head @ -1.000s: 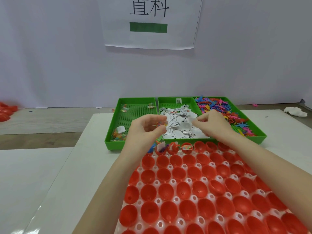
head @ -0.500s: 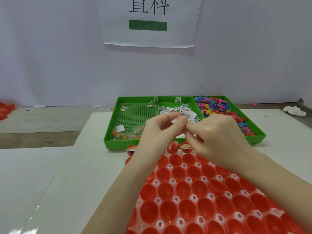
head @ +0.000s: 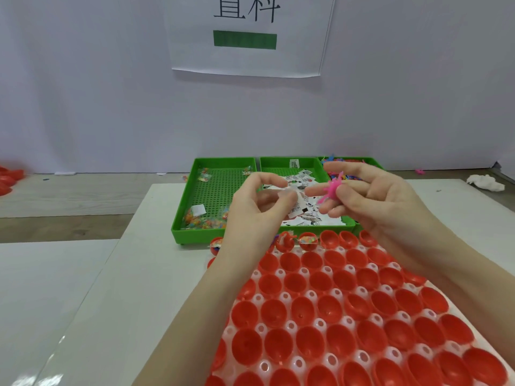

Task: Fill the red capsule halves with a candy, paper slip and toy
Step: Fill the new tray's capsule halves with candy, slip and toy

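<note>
I see right hand point(head: 373, 201) pinching pink toy point(head: 331, 189) above the green tray point(head: 200, 232); left hand point(head: 256, 210) beside it, fingers curled, contents unclear. Red capsule halves point(head: 328, 310) sit just below tray.

Both hands hang raised above the near rims of the green trays point(head: 192, 240), so the way down to the far rows of red capsule halves point(head: 328, 239) lies beneath them. The left hand point(head: 250, 213) and right hand point(head: 373, 201) stand apart, with a gap between their fingertips over the paper slip tray point(head: 289, 162). The white table point(head: 133, 274) lies bare left of the white capsule rack point(head: 345, 321). The trays' upright walls fence their contents; the wall point(head: 111, 107) closes the far side.
</note>
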`<action>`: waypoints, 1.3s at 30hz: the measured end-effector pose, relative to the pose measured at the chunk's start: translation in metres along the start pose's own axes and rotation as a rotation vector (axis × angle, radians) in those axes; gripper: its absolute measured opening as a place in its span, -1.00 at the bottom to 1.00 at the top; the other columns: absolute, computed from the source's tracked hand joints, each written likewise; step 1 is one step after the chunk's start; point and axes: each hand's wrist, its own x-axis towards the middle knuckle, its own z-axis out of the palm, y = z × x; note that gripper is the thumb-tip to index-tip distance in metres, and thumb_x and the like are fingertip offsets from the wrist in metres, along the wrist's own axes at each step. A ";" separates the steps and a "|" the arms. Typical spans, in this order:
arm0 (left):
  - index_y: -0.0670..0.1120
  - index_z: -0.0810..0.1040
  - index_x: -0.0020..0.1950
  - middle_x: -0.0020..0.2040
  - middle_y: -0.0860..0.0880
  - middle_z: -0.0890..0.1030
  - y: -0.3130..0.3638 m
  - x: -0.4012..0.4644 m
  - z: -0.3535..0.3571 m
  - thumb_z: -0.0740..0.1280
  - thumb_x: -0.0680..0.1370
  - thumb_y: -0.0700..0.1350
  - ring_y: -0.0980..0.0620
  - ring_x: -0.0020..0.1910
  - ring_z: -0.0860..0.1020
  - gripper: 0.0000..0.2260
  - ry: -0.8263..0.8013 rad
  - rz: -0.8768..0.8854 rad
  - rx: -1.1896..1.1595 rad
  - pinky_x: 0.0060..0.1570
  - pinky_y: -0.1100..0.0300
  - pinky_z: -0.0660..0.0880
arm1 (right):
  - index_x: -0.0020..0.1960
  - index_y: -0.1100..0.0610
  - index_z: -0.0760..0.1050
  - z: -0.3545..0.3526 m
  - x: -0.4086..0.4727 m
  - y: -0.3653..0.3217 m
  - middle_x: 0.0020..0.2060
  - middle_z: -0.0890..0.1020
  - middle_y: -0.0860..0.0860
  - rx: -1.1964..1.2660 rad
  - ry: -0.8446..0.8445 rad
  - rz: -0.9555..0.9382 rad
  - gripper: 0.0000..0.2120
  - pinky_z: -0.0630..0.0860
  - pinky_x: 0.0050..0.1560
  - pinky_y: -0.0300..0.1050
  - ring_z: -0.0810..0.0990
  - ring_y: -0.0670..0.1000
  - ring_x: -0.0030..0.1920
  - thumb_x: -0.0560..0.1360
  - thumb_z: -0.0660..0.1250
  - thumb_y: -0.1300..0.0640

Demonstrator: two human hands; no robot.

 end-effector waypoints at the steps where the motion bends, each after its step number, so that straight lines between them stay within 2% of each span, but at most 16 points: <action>1: -0.04 0.52 -0.14 -0.27 0.00 0.63 0.002 0.000 0.000 0.35 0.50 -0.25 0.22 -0.30 0.58 -0.89 -0.021 0.028 0.022 -0.21 0.37 0.52 | 0.05 0.15 0.48 0.001 0.000 -0.001 -0.23 0.71 0.03 -0.012 0.031 -0.015 -0.71 0.53 -0.19 -0.38 0.66 -0.10 -0.28 0.34 0.26 0.15; 6: -0.16 0.63 -0.07 -0.17 -0.03 0.66 0.005 -0.001 0.002 0.37 0.48 -0.28 0.17 -0.22 0.60 -0.92 -0.102 0.090 0.071 -0.16 0.40 0.52 | -0.24 0.07 0.67 0.002 -0.003 -0.005 -0.36 0.68 0.01 -0.048 0.134 -0.047 -0.87 0.54 -0.27 -0.36 0.66 -0.07 -0.33 0.25 0.37 0.15; 10: -0.02 0.62 -0.11 -0.22 0.12 0.64 0.008 -0.003 0.002 0.35 0.49 -0.28 0.27 -0.23 0.59 -0.84 -0.150 0.116 0.059 -0.19 0.45 0.48 | -0.21 0.05 0.68 0.005 -0.006 -0.010 -0.41 0.66 -0.02 -0.158 0.078 -0.057 -0.86 0.50 -0.39 -0.34 0.58 -0.12 -0.43 0.26 0.39 0.13; 14: 0.08 0.60 -0.12 -0.27 0.17 0.64 0.009 -0.003 0.001 0.27 0.55 -0.23 0.29 -0.22 0.57 -0.77 -0.168 0.089 0.030 -0.18 0.45 0.48 | -0.20 0.03 0.67 0.006 -0.006 -0.008 -0.49 0.60 -0.10 -0.242 0.119 -0.089 -0.89 0.42 -0.42 -0.35 0.46 -0.16 -0.48 0.32 0.42 0.19; 16: 0.06 0.61 -0.08 -0.24 0.16 0.66 0.010 -0.004 0.002 0.26 0.55 -0.21 0.27 -0.19 0.58 -0.80 -0.195 0.060 0.002 -0.16 0.44 0.48 | -0.22 0.00 0.68 0.006 -0.005 -0.009 -0.47 0.62 -0.06 -0.261 0.149 -0.093 -0.89 0.41 -0.38 -0.35 0.45 -0.13 -0.45 0.32 0.44 0.19; 18: -0.03 0.61 -0.01 -0.14 0.08 0.66 0.012 -0.005 0.003 0.31 0.52 -0.25 0.23 -0.15 0.60 -0.84 -0.222 0.043 -0.021 -0.13 0.42 0.50 | -0.21 0.05 0.67 0.006 -0.005 -0.010 -0.38 0.67 -0.05 -0.253 0.138 -0.107 -0.90 0.44 -0.34 -0.41 0.56 -0.17 -0.39 0.30 0.45 0.19; 22: -0.03 0.53 0.07 -0.09 -0.10 0.66 0.013 -0.008 0.008 0.36 0.45 -0.38 0.05 -0.12 0.64 -0.69 -0.223 0.085 0.018 -0.04 0.27 0.56 | -0.18 0.12 0.66 0.003 -0.006 -0.009 -0.35 0.68 -0.02 -0.294 0.154 -0.111 -0.84 0.46 -0.32 -0.42 0.61 -0.18 -0.35 0.23 0.48 0.15; 24: 0.05 0.44 0.12 -0.10 -0.12 0.66 0.012 -0.010 0.011 0.36 0.45 -0.39 0.02 -0.12 0.65 -0.60 -0.218 0.086 0.033 -0.03 0.24 0.57 | -0.17 0.06 0.65 0.000 -0.006 -0.008 -0.36 0.66 -0.06 -0.354 0.176 -0.087 -0.76 0.48 -0.30 -0.38 0.59 -0.16 -0.34 0.18 0.48 0.03; 26: 0.12 0.37 0.13 -0.12 -0.08 0.67 0.011 -0.011 0.014 0.34 0.45 -0.41 0.03 -0.15 0.64 -0.52 -0.228 0.086 0.058 -0.02 0.21 0.57 | -0.09 -0.05 0.63 -0.005 -0.008 -0.007 -0.24 0.67 -0.13 -0.430 0.156 -0.051 -0.67 0.53 -0.23 -0.34 0.62 -0.16 -0.27 0.16 0.47 -0.05; 27: 0.16 0.33 0.15 -0.12 -0.06 0.67 0.010 -0.012 0.016 0.34 0.45 -0.42 0.04 -0.16 0.64 -0.48 -0.227 0.091 0.084 0.00 0.17 0.57 | -0.06 -0.09 0.62 -0.006 -0.008 -0.008 -0.19 0.67 -0.16 -0.447 0.129 -0.033 -0.67 0.54 -0.22 -0.33 0.63 -0.16 -0.25 0.18 0.47 -0.05; 29: 0.23 0.27 0.19 -0.11 -0.04 0.66 0.011 -0.011 0.018 0.36 0.44 -0.41 0.07 -0.18 0.63 -0.39 -0.215 0.123 0.153 0.02 0.13 0.56 | -0.05 -0.12 0.60 -0.007 -0.008 -0.009 -0.25 0.68 -0.20 -0.517 0.058 -0.050 -0.76 0.52 -0.30 -0.37 0.62 -0.17 -0.33 0.30 0.48 0.05; 31: 0.27 0.16 0.27 -0.05 -0.08 0.65 0.015 -0.005 0.020 0.39 0.43 -0.38 0.16 -0.21 0.62 -0.29 -0.195 0.198 0.284 0.00 0.23 0.54 | -0.04 -0.10 0.61 -0.007 -0.005 -0.011 -0.29 0.67 -0.23 -0.613 0.031 -0.107 -0.80 0.49 -0.31 -0.39 0.60 -0.20 -0.39 0.39 0.43 0.14; 33: 0.27 0.10 0.33 0.13 -0.14 0.58 0.024 0.004 0.022 0.39 0.43 -0.36 0.20 -0.22 0.61 -0.25 -0.198 0.228 0.349 -0.01 0.31 0.53 | -0.09 -0.06 0.62 -0.010 -0.002 -0.013 -0.22 0.67 -0.22 -0.577 0.068 -0.145 -0.84 0.51 -0.21 -0.42 0.64 -0.22 -0.27 0.39 0.43 0.17; 35: 0.19 0.18 0.36 0.23 -0.06 0.45 0.029 0.012 0.026 0.41 0.43 -0.33 0.13 -0.26 0.61 -0.30 -0.209 0.188 0.328 -0.10 0.33 0.55 | -0.15 -0.03 0.62 -0.013 -0.001 -0.013 -0.23 0.69 -0.16 -0.452 0.109 -0.150 -0.86 0.52 -0.19 -0.41 0.66 -0.19 -0.22 0.35 0.45 0.19; 37: 0.03 0.34 0.33 0.09 0.04 0.48 0.032 0.016 0.029 0.43 0.43 -0.26 0.03 -0.19 0.62 -0.46 -0.205 0.139 0.325 -0.15 0.29 0.56 | -0.19 0.01 0.62 -0.016 0.000 -0.014 -0.26 0.69 -0.10 -0.300 0.146 -0.139 -0.84 0.51 -0.21 -0.41 0.66 -0.16 -0.23 0.32 0.46 0.25; 39: -0.08 0.51 0.20 -0.06 0.01 0.59 0.031 0.017 0.032 0.43 0.45 -0.21 0.02 -0.11 0.62 -0.67 -0.222 0.139 0.391 -0.11 0.25 0.56 | -0.21 0.04 0.62 -0.020 0.001 -0.014 -0.31 0.69 -0.07 -0.217 0.162 -0.129 -0.83 0.50 -0.24 -0.41 0.66 -0.15 -0.26 0.30 0.46 0.29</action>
